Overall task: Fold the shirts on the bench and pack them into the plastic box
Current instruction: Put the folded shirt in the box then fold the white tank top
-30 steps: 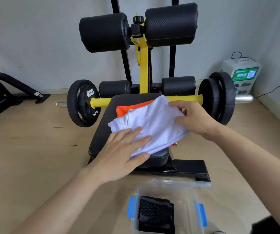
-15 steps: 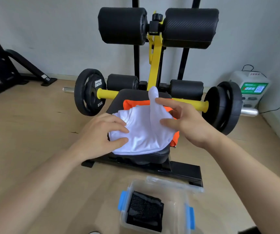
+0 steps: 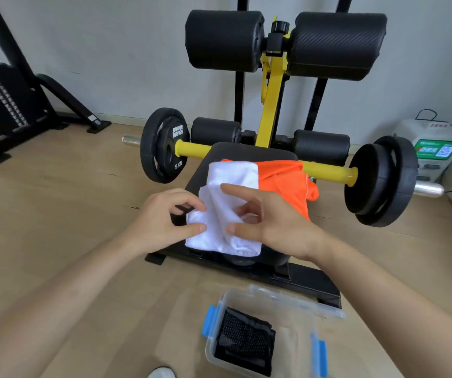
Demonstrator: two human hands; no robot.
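A white shirt (image 3: 230, 184), folded into a narrow strip, lies on the black bench pad (image 3: 249, 151). Under it and to its right an orange shirt (image 3: 285, 181) spreads over the pad. My left hand (image 3: 165, 216) pinches the white shirt's left edge between thumb and fingers. My right hand (image 3: 263, 219) holds the shirt's right side with curled fingers, index finger stretched over the cloth. On the floor in front stands the clear plastic box (image 3: 295, 312) with blue clips, a folded black mesh shirt (image 3: 244, 342) inside.
The bench carries a yellow bar (image 3: 328, 170) with black weight plates (image 3: 165, 144) at both ends and foam rollers above. A white charging station (image 3: 437, 148) stands at the right wall. Dark gym equipment (image 3: 6, 105) fills the far left. Wooden floor surrounds the box.
The raised flap of the white shirt has been laid over to the left, leaving a narrower fold and baring more of the orange shirt. Both hands have come closer together on the shirt's near part.
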